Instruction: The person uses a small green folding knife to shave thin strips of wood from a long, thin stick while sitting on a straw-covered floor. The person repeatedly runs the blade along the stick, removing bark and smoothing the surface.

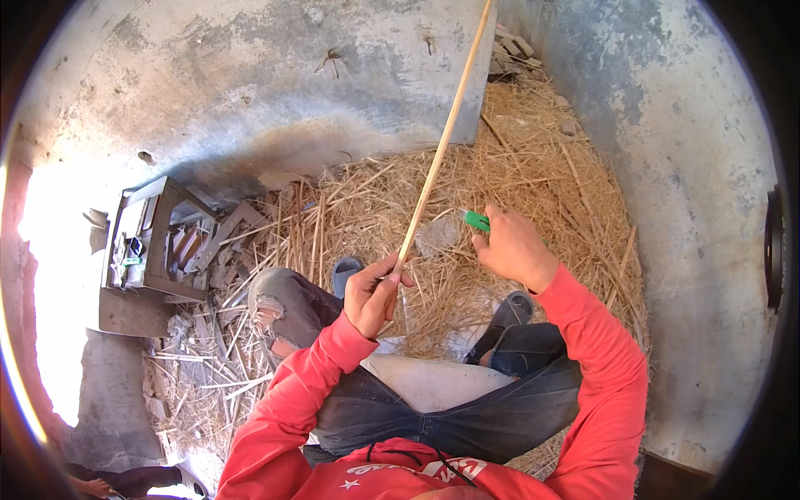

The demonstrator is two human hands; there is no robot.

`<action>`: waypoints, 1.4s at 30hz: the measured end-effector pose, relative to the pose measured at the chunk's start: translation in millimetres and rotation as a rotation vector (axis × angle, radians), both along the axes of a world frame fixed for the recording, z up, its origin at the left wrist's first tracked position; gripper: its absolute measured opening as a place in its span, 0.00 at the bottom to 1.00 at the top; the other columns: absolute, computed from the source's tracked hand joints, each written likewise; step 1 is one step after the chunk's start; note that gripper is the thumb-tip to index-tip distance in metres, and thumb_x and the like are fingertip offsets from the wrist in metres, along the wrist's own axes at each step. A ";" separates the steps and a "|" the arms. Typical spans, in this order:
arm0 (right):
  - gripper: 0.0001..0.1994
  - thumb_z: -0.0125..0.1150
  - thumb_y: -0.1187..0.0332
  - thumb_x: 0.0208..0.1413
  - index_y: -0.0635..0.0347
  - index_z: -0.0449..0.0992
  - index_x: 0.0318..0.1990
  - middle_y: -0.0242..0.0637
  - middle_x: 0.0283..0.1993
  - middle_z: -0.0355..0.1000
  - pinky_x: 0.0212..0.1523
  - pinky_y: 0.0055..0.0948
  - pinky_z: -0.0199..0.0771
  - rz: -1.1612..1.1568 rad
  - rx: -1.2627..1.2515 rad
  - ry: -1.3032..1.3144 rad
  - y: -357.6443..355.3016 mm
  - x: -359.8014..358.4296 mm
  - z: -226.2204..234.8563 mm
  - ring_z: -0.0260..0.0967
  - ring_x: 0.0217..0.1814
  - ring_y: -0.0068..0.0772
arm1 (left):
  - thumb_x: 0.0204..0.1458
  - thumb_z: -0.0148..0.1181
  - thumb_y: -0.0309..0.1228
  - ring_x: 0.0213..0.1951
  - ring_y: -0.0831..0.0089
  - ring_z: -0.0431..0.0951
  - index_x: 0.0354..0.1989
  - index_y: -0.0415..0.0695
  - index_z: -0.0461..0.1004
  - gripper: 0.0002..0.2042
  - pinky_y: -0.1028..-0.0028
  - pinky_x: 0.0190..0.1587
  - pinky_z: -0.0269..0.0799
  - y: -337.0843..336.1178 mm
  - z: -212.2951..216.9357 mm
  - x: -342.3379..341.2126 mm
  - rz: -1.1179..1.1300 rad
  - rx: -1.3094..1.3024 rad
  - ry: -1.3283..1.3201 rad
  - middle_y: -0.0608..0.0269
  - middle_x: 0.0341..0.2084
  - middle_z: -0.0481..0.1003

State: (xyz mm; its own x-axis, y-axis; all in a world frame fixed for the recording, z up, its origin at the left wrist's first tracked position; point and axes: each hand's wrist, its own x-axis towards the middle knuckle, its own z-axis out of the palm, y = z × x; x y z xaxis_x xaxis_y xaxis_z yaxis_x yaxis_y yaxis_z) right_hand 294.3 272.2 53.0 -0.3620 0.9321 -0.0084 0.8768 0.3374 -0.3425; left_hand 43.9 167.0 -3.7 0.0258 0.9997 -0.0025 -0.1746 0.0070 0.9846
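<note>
My left hand (372, 297) is closed round the lower end of a long, thin, pale wooden strip (443, 143). From there the strip slants up and away to the right, past the top of the picture. Off to the right of it, my right hand (517, 248) grips a green utility knife (477, 221), whose front end points left towards the strip without touching it. Most of the knife's handle is hidden in the fist. Under my hands, between my bent legs, a whitish sack-like surface (437, 382) shows.
Loose shavings and thin slats (542, 158) cover the floor ahead. A dark wooden stool-like frame (154, 242) with small items on it stands at left among rubble. Stained grey walls (692, 208) close in ahead and right. Another person's hand (93, 487) shows at lower left.
</note>
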 end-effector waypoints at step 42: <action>0.12 0.64 0.81 0.51 0.60 0.85 0.43 0.41 0.39 0.81 0.41 0.33 0.78 0.308 0.259 0.436 66.2 62.5 48.0 0.80 0.39 0.41 | 0.65 0.58 0.31 0.23 0.70 0.81 0.57 0.38 0.77 0.16 0.69 0.31 0.78 -26.2 124.4 -153.9 -0.343 0.060 1.034 0.59 0.28 0.80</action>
State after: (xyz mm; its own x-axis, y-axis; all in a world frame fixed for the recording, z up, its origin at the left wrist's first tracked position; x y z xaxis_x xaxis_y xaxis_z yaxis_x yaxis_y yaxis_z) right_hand 356.8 338.4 101.0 -0.5355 0.7354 0.4154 0.5220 0.6748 -0.5217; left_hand -110.0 140.9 120.7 0.3169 0.9389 -0.1345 0.7396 -0.1559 0.6548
